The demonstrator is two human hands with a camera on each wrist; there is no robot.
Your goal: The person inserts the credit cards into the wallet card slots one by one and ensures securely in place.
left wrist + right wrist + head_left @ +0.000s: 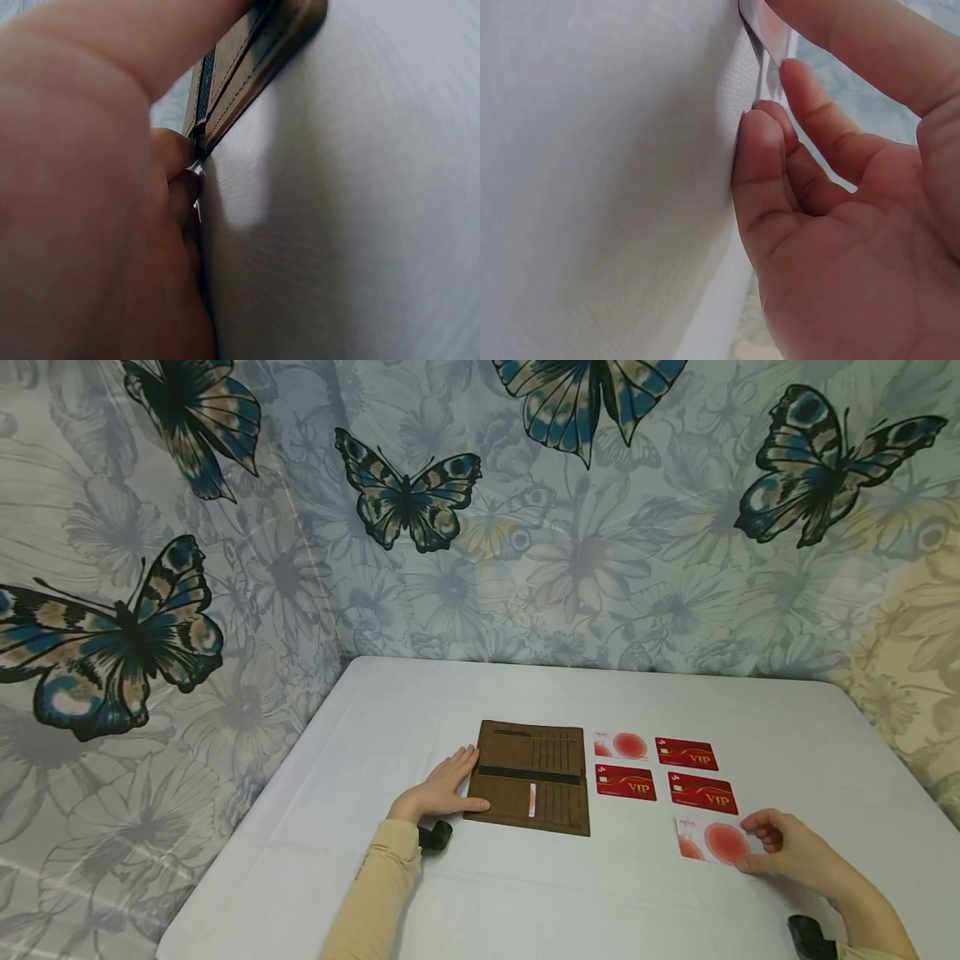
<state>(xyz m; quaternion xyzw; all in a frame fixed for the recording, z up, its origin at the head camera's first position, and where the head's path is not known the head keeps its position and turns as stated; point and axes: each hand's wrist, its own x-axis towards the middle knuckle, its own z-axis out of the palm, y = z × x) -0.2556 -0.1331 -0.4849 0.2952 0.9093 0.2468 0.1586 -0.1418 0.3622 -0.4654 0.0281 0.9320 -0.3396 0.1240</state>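
A brown wallet [495,789] lies unfolded on the table, with a dark band across its middle and card slots along its right half. A narrow pale strip [532,800] shows in its lower half. My left hand [442,785] rests at the wallet's left edge, fingers extended and thumb on the lower left corner. At the right, my right hand [795,852] pinches the right edge of a white card with a red circle [712,841] between thumb and fingers. In the right wrist view, the card [772,30] appears tilted by the fingertips [799,79].
Right of the wallet lie three red VIP cards, at the upper right [687,754], lower left [626,782] and lower right [703,792], beside another white card with a red circle [621,745]. Butterfly-patterned cloth [450,602] hangs behind the white table [337,860].
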